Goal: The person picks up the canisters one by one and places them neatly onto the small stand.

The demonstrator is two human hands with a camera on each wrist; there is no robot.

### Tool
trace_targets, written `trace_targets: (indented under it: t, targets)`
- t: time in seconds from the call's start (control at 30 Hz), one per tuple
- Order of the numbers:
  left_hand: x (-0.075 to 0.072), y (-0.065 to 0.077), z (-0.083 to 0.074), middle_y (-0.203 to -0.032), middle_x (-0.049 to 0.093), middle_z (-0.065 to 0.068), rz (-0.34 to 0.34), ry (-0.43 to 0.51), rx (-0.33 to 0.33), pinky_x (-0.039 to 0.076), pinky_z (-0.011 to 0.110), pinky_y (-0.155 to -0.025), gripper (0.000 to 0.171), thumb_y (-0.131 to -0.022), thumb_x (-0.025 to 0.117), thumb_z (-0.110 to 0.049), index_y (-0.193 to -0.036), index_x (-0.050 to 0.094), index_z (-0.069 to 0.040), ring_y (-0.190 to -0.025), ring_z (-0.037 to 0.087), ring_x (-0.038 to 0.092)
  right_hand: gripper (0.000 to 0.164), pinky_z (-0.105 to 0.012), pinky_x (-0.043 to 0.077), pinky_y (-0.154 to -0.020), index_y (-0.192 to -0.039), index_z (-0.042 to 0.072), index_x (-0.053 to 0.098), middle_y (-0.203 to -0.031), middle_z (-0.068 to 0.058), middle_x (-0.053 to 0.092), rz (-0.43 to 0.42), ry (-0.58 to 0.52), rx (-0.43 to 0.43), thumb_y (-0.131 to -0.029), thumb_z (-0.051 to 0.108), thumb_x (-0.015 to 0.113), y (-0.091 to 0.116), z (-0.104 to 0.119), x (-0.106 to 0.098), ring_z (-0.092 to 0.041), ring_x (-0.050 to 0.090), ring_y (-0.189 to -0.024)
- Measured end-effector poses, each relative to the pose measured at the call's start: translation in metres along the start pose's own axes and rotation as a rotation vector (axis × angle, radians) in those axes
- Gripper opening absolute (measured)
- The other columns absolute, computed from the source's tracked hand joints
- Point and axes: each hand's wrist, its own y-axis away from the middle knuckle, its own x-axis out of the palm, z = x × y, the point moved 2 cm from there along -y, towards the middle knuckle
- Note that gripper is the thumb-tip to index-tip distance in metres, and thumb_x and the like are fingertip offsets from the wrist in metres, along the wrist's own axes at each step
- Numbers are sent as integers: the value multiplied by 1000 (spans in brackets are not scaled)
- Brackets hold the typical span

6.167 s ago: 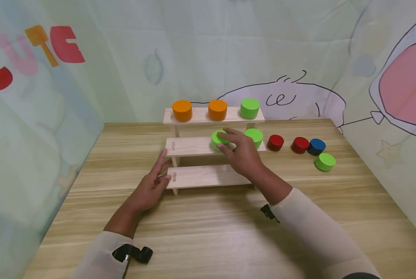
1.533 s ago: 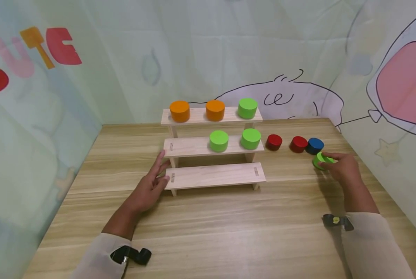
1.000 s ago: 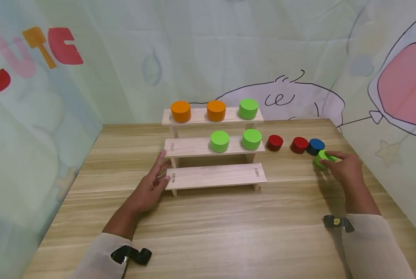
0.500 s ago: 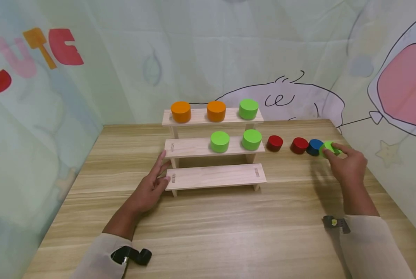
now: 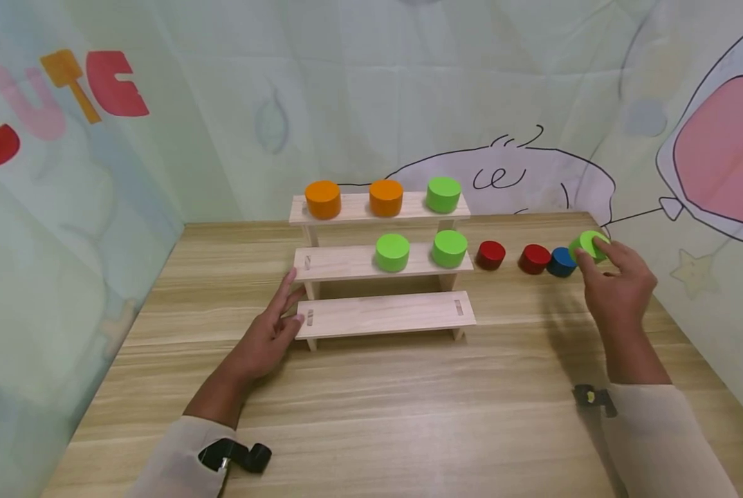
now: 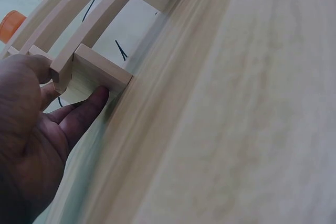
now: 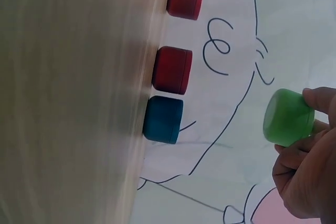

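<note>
My right hand (image 5: 620,287) pinches a green cylinder (image 5: 588,246) between thumb and fingers, above the table behind the blue cylinder (image 5: 561,262). In the right wrist view that green cylinder (image 7: 287,117) hangs tilted, apart from the row of red and blue ones. My left hand (image 5: 265,339) touches the left end of a three-tier wooden stand (image 5: 359,317); its fingers are fairly straight. In the left wrist view, fingertips (image 6: 100,95) of this hand press against a leg. Two orange cylinders (image 5: 323,199) and a green cylinder (image 5: 443,195) stand on the top tier. The middle tier bears two green cylinders (image 5: 392,252).
To the right of the stand are two red cylinders (image 5: 535,259), the nearer-right one close beside the blue. All rest on a wood-grain table (image 5: 396,415). A printed cloth backdrop (image 5: 234,124) hangs behind and at both sides. Each wrist wears a black camera mount.
Six seconds ago my right hand held a green cylinder on the middle tier, which now stands there released. Since then it took the green cylinder at the right and raised it. The left hand stayed put.
</note>
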Motion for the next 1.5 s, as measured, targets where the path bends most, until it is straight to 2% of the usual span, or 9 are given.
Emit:
trace_targets:
  t: [0.13,0.33,0.57,0.73,0.93,1.13,1.23,1.33,1.5]
  targets:
    - [-1,0,-2,-179,27,24,-2,2,11,47,57,-116,84,-118,45,-12,-175,-7,-45,-152,49,50,42,-2,43,-80,-141,18,74,-151,-7,69,-38,-68,-101,-101,29,81,2,11,3,-24,64,-141]
    - [1,-1,-2,-179,27,24,2,12,16,46,58,-118,84,-118,46,-12,-175,-7,-44,-154,50,47,39,-2,47,-81,-140,18,75,-151,-6,70,-37,-187,-134,-101,22,81,13,36,3,-11,62,-136]
    - [4,0,-1,-179,27,25,0,16,-3,46,62,-117,82,-118,45,-13,-176,-7,-41,-152,51,49,38,-2,52,-80,-135,9,78,-138,-14,75,-10,-347,-303,-97,7,84,25,69,10,2,61,-119]
    - [4,0,0,-179,27,24,-6,15,-8,48,61,-117,83,-118,46,-13,-175,-7,-45,-151,50,51,36,-4,53,-73,-132,7,79,-137,-16,75,31,-399,-358,-96,6,83,33,92,14,3,62,-119]
    - [4,1,0,-179,27,24,1,15,-14,49,60,-116,84,-118,46,-13,-175,-7,-44,-150,51,52,35,-6,52,-61,-134,6,79,-133,-10,75,145,-403,-431,-99,7,80,40,119,20,10,66,-93]
    - [1,2,-1,-177,32,24,-23,-44,9,56,49,-111,82,-118,47,-13,-177,-5,-38,-155,51,45,36,-7,56,-71,-136,6,77,-136,-15,76,262,-420,-481,-100,8,79,44,145,35,6,65,-117]
    - [-1,3,-2,-177,33,25,-25,-41,15,57,41,-109,82,-118,47,-13,-177,-4,-37,-157,52,42,37,-10,55,-64,-137,7,77,-138,-15,74,334,-421,-458,-101,11,79,47,156,44,5,70,-97]
    - [-1,2,-2,-177,32,25,-19,-32,14,56,31,-107,81,-118,47,-13,-177,-4,-37,-156,52,43,39,-11,56,-66,-140,9,76,-142,-12,73,382,-368,-453,-102,18,80,51,166,54,-3,72,-102]
    - [-1,1,-3,-177,32,26,-23,-32,8,54,28,-109,81,-118,46,-12,-177,-4,-36,-152,52,49,42,-25,63,-88,-144,14,74,-149,-6,70,450,-335,-433,-104,26,78,58,183,67,-20,66,-135]
